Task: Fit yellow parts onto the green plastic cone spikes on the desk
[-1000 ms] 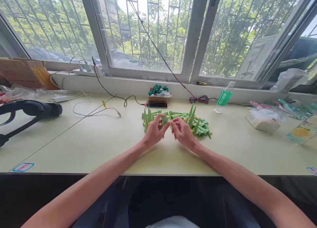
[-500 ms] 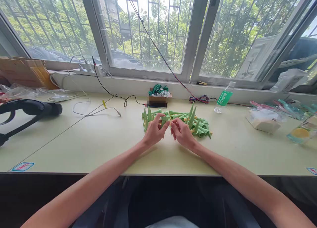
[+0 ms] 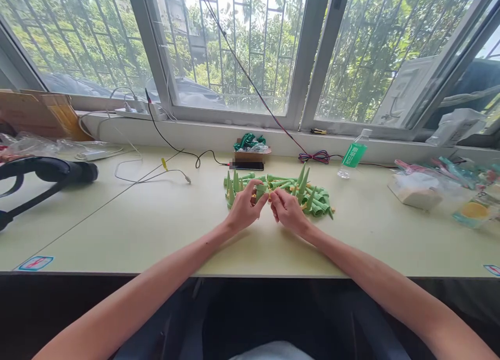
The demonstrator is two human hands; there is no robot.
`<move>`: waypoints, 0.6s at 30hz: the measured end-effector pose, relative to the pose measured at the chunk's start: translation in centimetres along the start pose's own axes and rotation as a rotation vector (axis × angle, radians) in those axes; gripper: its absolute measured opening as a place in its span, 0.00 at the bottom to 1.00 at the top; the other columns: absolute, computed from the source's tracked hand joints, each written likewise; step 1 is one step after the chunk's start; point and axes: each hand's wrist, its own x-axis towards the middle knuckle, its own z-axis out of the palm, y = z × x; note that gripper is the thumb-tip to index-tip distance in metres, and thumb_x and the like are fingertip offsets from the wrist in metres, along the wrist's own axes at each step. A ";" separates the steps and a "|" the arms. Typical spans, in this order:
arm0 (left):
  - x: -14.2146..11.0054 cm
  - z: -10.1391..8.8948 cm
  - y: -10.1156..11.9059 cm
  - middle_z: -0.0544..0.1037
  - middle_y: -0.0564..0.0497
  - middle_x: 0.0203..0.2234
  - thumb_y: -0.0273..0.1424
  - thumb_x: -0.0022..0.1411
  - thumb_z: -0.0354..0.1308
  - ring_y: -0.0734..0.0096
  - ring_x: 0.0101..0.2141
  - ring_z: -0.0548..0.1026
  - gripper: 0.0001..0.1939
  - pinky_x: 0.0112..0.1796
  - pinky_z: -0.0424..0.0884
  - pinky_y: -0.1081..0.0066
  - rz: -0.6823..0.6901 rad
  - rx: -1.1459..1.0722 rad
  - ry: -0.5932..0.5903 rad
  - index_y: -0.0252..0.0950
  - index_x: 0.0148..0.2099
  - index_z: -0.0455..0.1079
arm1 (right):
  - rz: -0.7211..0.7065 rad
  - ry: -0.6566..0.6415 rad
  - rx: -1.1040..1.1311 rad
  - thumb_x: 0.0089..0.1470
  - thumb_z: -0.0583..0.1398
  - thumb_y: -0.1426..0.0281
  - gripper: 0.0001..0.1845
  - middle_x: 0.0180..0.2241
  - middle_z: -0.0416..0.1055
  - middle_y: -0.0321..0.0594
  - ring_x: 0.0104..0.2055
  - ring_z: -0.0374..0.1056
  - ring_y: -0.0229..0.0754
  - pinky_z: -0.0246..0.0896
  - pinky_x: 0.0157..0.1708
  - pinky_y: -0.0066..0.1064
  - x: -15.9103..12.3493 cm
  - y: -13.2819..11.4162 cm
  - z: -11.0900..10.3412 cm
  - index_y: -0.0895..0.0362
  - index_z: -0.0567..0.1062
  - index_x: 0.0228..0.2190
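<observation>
A short green cone or tube (image 3: 260,190), seemingly rolled, sits between the thumb and fingers of my left hand (image 3: 242,210). My right hand (image 3: 289,210) is closed in a pinch at a small yellow bit (image 3: 269,195) by the cone's right side; whether the bit is joined to the cone I cannot tell. Around both hands lies a pile of similar green cones (image 3: 319,197), some with yellow-orange bits among them. Several pointed cones stand upright, a tall one (image 3: 302,185) beside my right hand and others (image 3: 231,190) beside my left.
Behind the pile lie a dark phone (image 3: 248,165) on a cable and a small box (image 3: 252,154) with green wrapping. A water bottle (image 3: 353,154) stands back right, near plastic bags (image 3: 422,188). On the left are a black headset (image 3: 50,172) and a loose white cable (image 3: 156,179).
My right hand has shifted slightly at the yellow bit, its fingers drawn closer together. The cone has turned a little in my left hand. The pile looks unchanged.
</observation>
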 end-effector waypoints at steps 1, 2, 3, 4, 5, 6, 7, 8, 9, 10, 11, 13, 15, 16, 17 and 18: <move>0.0 0.0 0.0 0.63 0.62 0.18 0.42 0.65 0.54 0.80 0.13 0.65 0.16 0.17 0.61 0.79 -0.004 -0.007 0.003 0.40 0.49 0.59 | -0.005 -0.008 0.005 0.64 0.49 0.53 0.20 0.17 0.62 0.29 0.15 0.59 0.33 0.54 0.18 0.26 0.0 0.0 0.0 0.54 0.64 0.29; 0.0 0.0 0.1 0.63 0.62 0.18 0.42 0.65 0.54 0.80 0.13 0.66 0.16 0.17 0.61 0.79 -0.008 -0.016 0.005 0.40 0.49 0.59 | -0.008 -0.015 0.011 0.64 0.50 0.53 0.19 0.17 0.62 0.29 0.15 0.59 0.33 0.54 0.18 0.26 0.0 0.0 0.0 0.54 0.64 0.29; 0.0 0.0 0.1 0.63 0.62 0.18 0.42 0.65 0.54 0.80 0.13 0.66 0.16 0.17 0.61 0.79 -0.011 -0.023 0.004 0.40 0.49 0.59 | -0.009 -0.020 0.017 0.64 0.50 0.53 0.19 0.18 0.63 0.30 0.15 0.59 0.33 0.54 0.18 0.26 -0.1 0.0 0.0 0.54 0.64 0.29; 0.0 0.0 0.2 0.63 0.62 0.18 0.42 0.65 0.54 0.80 0.13 0.66 0.16 0.17 0.61 0.79 -0.013 -0.027 0.003 0.40 0.49 0.59 | -0.008 -0.021 0.021 0.64 0.50 0.54 0.19 0.18 0.63 0.30 0.15 0.59 0.33 0.54 0.18 0.26 -0.1 0.0 0.0 0.54 0.64 0.29; 0.0 0.0 0.2 0.64 0.62 0.18 0.42 0.65 0.54 0.80 0.13 0.66 0.16 0.17 0.61 0.79 -0.013 -0.028 0.000 0.40 0.49 0.59 | -0.005 -0.021 0.025 0.64 0.50 0.54 0.19 0.18 0.63 0.30 0.15 0.59 0.33 0.54 0.18 0.26 -0.1 0.0 0.0 0.54 0.64 0.29; 0.0 0.0 0.2 0.64 0.62 0.19 0.42 0.65 0.54 0.80 0.13 0.66 0.16 0.17 0.61 0.79 -0.010 -0.026 -0.002 0.40 0.49 0.59 | -0.002 -0.021 0.028 0.64 0.49 0.54 0.19 0.18 0.63 0.30 0.15 0.59 0.33 0.55 0.17 0.26 0.0 0.0 0.0 0.54 0.64 0.29; 0.0 0.0 0.1 0.65 0.61 0.19 0.42 0.65 0.54 0.81 0.13 0.66 0.16 0.17 0.60 0.79 -0.006 -0.020 -0.004 0.40 0.49 0.58 | 0.000 -0.020 0.028 0.65 0.49 0.53 0.20 0.17 0.62 0.30 0.14 0.59 0.33 0.55 0.17 0.26 0.0 0.1 0.0 0.54 0.64 0.29; 0.0 0.0 0.1 0.65 0.61 0.19 0.42 0.65 0.54 0.81 0.13 0.65 0.16 0.17 0.60 0.79 0.001 -0.011 -0.005 0.40 0.49 0.58 | 0.002 -0.019 0.027 0.65 0.48 0.53 0.21 0.17 0.62 0.30 0.14 0.58 0.33 0.55 0.17 0.26 0.0 0.1 0.0 0.54 0.64 0.29; 0.0 0.1 0.1 0.65 0.61 0.20 0.41 0.65 0.53 0.81 0.13 0.65 0.15 0.17 0.60 0.79 0.008 -0.001 -0.007 0.40 0.49 0.58 | 0.003 -0.018 0.024 0.65 0.47 0.52 0.22 0.16 0.61 0.30 0.14 0.58 0.33 0.54 0.17 0.26 0.0 0.1 0.0 0.54 0.63 0.28; 0.0 0.1 0.1 0.65 0.61 0.19 0.41 0.65 0.53 0.81 0.13 0.64 0.15 0.17 0.60 0.79 0.015 0.008 -0.008 0.39 0.49 0.58 | 0.004 -0.017 0.021 0.65 0.47 0.52 0.22 0.16 0.60 0.29 0.14 0.58 0.33 0.54 0.16 0.26 0.0 0.1 0.1 0.54 0.63 0.27; 0.0 0.1 0.0 0.65 0.61 0.20 0.41 0.65 0.53 0.82 0.13 0.64 0.15 0.17 0.61 0.79 0.023 0.016 -0.011 0.39 0.49 0.58 | 0.006 -0.015 0.017 0.65 0.46 0.51 0.23 0.15 0.60 0.29 0.13 0.58 0.33 0.54 0.16 0.26 0.0 0.2 0.1 0.54 0.63 0.27; 0.0 0.0 0.0 0.66 0.61 0.20 0.40 0.65 0.53 0.82 0.13 0.64 0.15 0.18 0.61 0.79 0.038 0.024 -0.018 0.39 0.50 0.58 | 0.010 -0.010 0.014 0.64 0.46 0.51 0.24 0.15 0.59 0.30 0.13 0.57 0.33 0.53 0.16 0.27 0.1 0.1 0.1 0.54 0.62 0.26; 0.0 0.0 -0.1 0.67 0.60 0.21 0.40 0.65 0.53 0.82 0.13 0.65 0.15 0.18 0.62 0.79 0.049 0.025 -0.024 0.39 0.50 0.58 | 0.014 -0.003 0.012 0.64 0.46 0.50 0.25 0.14 0.59 0.30 0.13 0.57 0.33 0.52 0.15 0.27 0.1 0.1 0.1 0.54 0.62 0.25; 0.0 0.0 -0.1 0.68 0.60 0.22 0.40 0.65 0.53 0.82 0.13 0.65 0.15 0.18 0.62 0.79 0.052 0.022 -0.025 0.39 0.50 0.58 | 0.014 0.000 0.008 0.64 0.46 0.51 0.25 0.14 0.59 0.29 0.13 0.56 0.33 0.52 0.15 0.27 0.1 0.1 0.1 0.54 0.62 0.25; 0.0 0.0 -0.1 0.69 0.59 0.23 0.40 0.65 0.53 0.82 0.14 0.65 0.16 0.18 0.62 0.79 0.053 0.016 -0.027 0.40 0.50 0.57 | 0.013 0.003 0.001 0.64 0.46 0.51 0.25 0.14 0.58 0.29 0.13 0.56 0.33 0.53 0.16 0.27 0.1 0.1 0.1 0.54 0.62 0.25; 0.0 0.1 -0.1 0.69 0.59 0.23 0.40 0.65 0.53 0.82 0.14 0.65 0.16 0.18 0.62 0.79 0.052 0.009 -0.029 0.40 0.50 0.57 | 0.009 0.010 -0.010 0.65 0.46 0.51 0.25 0.13 0.59 0.29 0.13 0.56 0.33 0.53 0.16 0.27 0.1 0.0 0.1 0.54 0.62 0.24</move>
